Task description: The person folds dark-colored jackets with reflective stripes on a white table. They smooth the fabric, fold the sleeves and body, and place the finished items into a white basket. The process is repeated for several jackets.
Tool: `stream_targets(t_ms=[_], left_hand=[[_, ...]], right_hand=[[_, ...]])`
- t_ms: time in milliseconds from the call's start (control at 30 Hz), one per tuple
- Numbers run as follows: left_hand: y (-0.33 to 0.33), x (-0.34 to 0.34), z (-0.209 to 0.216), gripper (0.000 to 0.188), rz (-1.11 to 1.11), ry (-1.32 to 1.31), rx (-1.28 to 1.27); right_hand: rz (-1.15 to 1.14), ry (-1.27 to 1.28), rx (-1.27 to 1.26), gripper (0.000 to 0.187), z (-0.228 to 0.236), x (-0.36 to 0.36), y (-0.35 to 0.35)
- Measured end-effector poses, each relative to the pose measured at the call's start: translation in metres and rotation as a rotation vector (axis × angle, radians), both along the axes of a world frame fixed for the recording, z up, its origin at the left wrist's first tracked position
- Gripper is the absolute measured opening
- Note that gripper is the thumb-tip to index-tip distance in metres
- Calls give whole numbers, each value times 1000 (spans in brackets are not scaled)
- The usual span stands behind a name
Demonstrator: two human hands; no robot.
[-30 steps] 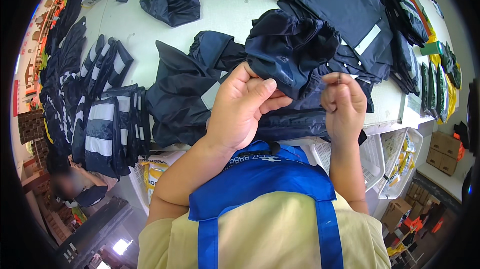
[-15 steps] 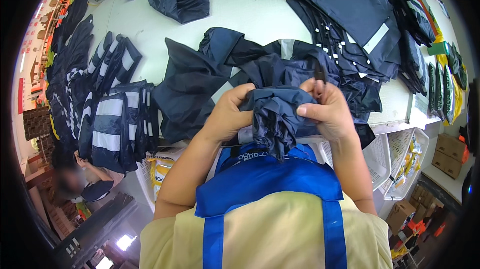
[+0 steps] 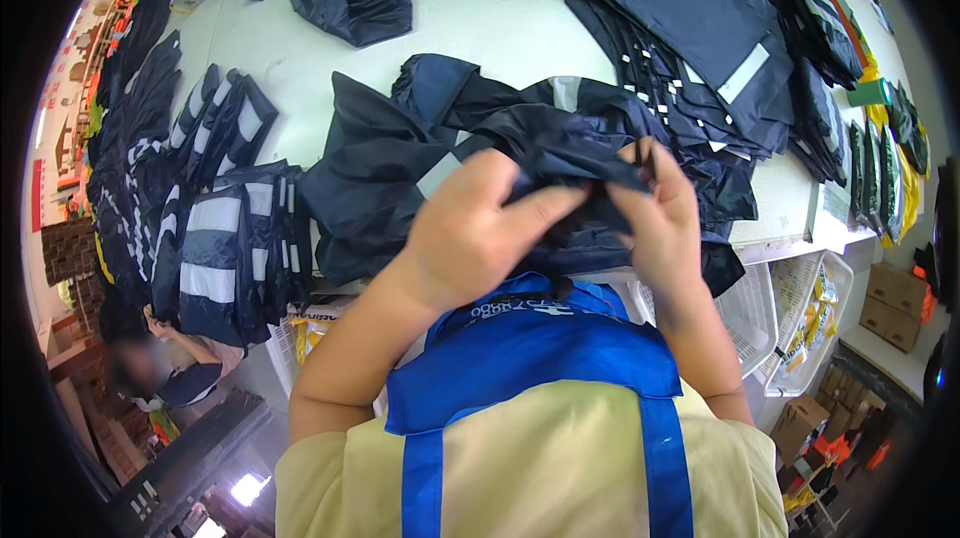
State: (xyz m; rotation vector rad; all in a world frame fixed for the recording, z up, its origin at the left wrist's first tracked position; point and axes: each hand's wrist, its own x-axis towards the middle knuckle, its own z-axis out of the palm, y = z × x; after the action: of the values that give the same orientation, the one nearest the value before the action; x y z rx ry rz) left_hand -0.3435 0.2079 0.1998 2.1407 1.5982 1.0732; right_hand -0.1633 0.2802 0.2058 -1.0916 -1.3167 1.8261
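One half-curled left hand and a tightly pinching right hand hold dark cloth. I see striped garments stacked at the person's nine o'clock.

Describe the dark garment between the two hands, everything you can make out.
The dark garment looks navy to black, of thin, slightly shiny cloth, soft and creased. A bunched fold of it is pinched between the left hand and the right hand, over the near side of the white table. Motion blur hides its edges and seams there. More dark cloth lies around it; where this piece ends cannot be told.
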Motion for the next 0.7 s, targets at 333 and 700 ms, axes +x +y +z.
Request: stream_targets(t_ms=[333, 700], left_hand=[[20, -42, 14, 29, 535, 133, -89], [56, -111, -2, 68, 541, -363, -318]], right_hand=[[263, -18, 344, 28, 9, 14, 10], [-676, -793, 101, 31, -150, 254, 125]])
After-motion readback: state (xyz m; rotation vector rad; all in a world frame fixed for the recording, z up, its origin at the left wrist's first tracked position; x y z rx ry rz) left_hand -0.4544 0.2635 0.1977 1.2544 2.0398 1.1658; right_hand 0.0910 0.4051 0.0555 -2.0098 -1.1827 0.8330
